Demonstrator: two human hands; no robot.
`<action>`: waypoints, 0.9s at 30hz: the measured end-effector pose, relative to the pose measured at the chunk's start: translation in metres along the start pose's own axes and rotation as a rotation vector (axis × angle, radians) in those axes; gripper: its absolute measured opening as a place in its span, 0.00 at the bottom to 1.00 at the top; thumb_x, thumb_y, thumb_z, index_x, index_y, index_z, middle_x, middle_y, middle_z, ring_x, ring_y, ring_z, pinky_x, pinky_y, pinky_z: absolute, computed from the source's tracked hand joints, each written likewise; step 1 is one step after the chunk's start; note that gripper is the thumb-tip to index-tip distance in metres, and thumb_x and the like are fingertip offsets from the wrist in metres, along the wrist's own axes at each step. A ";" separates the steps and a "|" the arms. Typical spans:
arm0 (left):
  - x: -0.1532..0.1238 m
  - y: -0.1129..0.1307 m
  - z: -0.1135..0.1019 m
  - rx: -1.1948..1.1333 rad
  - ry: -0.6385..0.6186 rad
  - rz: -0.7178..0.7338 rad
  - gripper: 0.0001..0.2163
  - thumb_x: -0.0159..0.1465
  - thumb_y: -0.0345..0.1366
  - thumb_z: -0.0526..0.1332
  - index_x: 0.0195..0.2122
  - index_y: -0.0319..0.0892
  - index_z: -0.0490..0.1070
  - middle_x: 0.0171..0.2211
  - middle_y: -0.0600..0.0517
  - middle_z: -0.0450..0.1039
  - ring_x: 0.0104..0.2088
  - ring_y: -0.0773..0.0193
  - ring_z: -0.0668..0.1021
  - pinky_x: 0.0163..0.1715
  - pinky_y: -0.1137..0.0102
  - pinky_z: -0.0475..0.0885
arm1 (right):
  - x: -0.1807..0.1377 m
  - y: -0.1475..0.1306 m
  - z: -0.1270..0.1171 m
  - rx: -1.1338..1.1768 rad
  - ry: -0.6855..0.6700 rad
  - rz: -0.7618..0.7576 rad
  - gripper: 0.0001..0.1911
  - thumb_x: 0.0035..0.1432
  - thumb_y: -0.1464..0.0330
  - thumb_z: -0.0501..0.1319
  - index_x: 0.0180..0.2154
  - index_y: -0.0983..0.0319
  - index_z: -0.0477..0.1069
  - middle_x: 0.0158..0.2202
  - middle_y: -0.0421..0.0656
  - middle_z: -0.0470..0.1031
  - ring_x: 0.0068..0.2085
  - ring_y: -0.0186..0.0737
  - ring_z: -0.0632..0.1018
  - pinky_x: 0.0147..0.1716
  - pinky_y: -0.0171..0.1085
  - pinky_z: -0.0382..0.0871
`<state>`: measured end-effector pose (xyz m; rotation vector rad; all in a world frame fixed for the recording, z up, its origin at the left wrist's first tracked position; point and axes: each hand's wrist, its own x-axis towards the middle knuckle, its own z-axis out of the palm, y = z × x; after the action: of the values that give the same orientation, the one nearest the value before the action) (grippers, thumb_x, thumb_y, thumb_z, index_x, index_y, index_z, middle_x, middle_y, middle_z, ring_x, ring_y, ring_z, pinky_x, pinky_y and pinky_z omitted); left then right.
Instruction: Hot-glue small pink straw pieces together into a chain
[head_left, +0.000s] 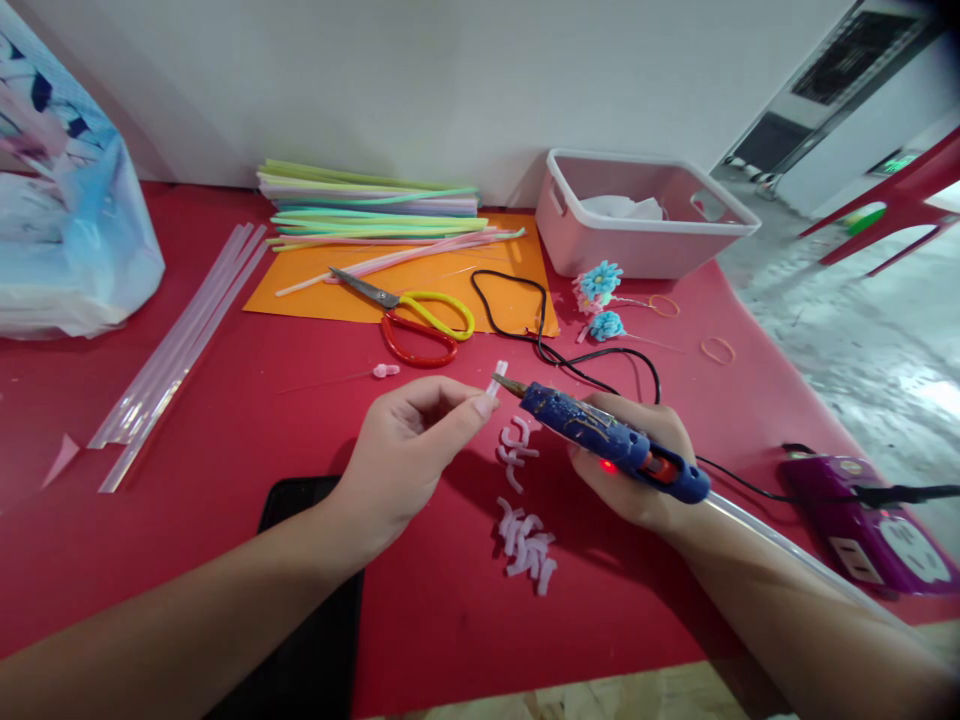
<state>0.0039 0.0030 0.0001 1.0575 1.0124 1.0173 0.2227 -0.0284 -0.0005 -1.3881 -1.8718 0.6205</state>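
Between thumb and forefinger, my left hand [409,465] pinches a short pale pink pipe cleaner piece [497,377]. My right hand [637,470] is wrapped round a blue hot glue gun [600,430], whose metal nozzle points left at the piece, touching it or very close. A clear glue stick [780,545] runs out of the gun's back end along my right forearm. Below the hands lie two small groups of curled pink pieces, a smaller group [516,450] above a larger pile [527,545]. A red light glows on the gun beside my right fingers.
Scissors [386,300] and bundled pipe cleaners [375,205] lie on orange paper [292,285]. Clear glue sticks [187,345] are at left, near a plastic bag [75,230]. A pink basket [637,245], blue flowers [601,280], a black cord [540,290], a purple power strip [862,530] and a phone [315,640] surround the hands.
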 end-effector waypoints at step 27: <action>0.000 0.001 0.001 0.035 0.006 -0.035 0.09 0.59 0.38 0.68 0.25 0.42 0.73 0.19 0.60 0.64 0.19 0.72 0.61 0.22 0.72 0.57 | -0.004 0.001 -0.003 -0.112 0.086 0.037 0.07 0.53 0.72 0.61 0.25 0.58 0.66 0.23 0.39 0.73 0.24 0.36 0.74 0.23 0.34 0.66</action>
<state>0.0047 0.0029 0.0014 1.0623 1.0533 0.9786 0.2266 -0.0316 -0.0005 -1.5007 -1.8396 0.4723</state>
